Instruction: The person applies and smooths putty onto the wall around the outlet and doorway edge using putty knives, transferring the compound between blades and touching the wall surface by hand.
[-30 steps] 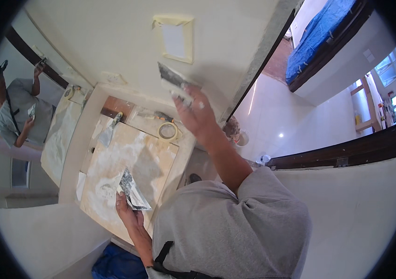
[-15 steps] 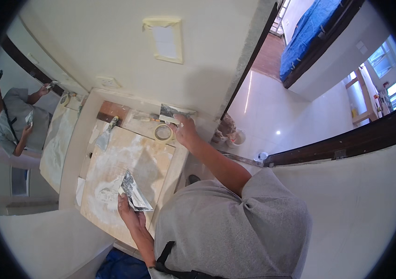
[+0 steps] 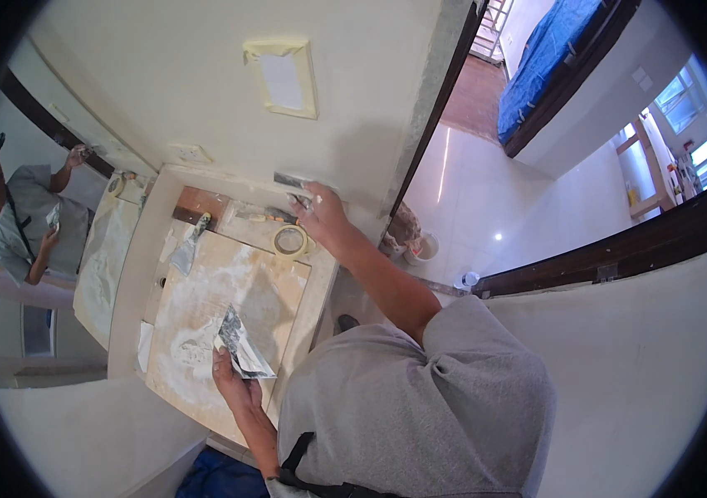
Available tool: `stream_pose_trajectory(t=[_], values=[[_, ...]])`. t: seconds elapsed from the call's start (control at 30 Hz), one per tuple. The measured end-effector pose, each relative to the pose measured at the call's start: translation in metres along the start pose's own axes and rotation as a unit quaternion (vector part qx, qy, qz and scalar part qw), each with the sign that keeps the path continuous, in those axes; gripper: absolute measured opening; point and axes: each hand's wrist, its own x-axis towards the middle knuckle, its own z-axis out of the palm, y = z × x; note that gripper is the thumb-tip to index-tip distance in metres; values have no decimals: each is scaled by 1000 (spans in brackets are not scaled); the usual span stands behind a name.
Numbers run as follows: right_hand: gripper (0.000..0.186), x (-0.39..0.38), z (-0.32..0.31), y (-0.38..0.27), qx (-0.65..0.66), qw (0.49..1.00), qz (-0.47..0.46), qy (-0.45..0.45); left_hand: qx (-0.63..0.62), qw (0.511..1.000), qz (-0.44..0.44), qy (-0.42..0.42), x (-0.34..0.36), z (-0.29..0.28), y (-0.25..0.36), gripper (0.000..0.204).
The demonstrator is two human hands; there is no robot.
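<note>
My left hand [image 3: 233, 378] grips a metal putty knife [image 3: 241, 342] over the board, its wide blade smeared with white putty. My right hand [image 3: 322, 217] is closed on a flat scraper [image 3: 291, 179] held up at the cream wall [image 3: 204, 91]; its handle is mostly hidden by the fingers. Below that hand, a roll of masking tape [image 3: 304, 245] lies at the far right corner of the putty-dusted wooden board [image 3: 287, 290]. Another putty knife [image 3: 184, 253] rests on the board's far left part. A tool with a dark and orange handle [image 3: 280, 215] lies behind the tape.
A mirror [image 3: 46, 199] on the left reflects my upper body. Masking tape frames a wall plate [image 3: 278, 79], with a socket [image 3: 190, 154] lower left. On the right, a doorway opens to a shiny tiled floor [image 3: 486, 199]; a putty-stained bucket [image 3: 425, 247] stands by its edge.
My right hand and its scraper have shifted slightly up and left, and the blade now looks narrower, tilted edge-on. The left hand with its putty knife stays nearly still.
</note>
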Motion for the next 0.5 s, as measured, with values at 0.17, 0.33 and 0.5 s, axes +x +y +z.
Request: stream_pose_trajectory(t=[0.17, 0.33, 0.5], values=[[25, 46, -35, -72, 739, 610, 274, 82, -2, 1000, 8, -24, -3, 8, 6, 45], [27, 1, -52, -89, 359, 930, 29, 79, -5, 1000, 3, 16, -9, -1, 5, 46], [29, -36, -2, 0, 199, 979, -22, 42, 2, 1000, -4, 26, -12, -2, 5, 46]])
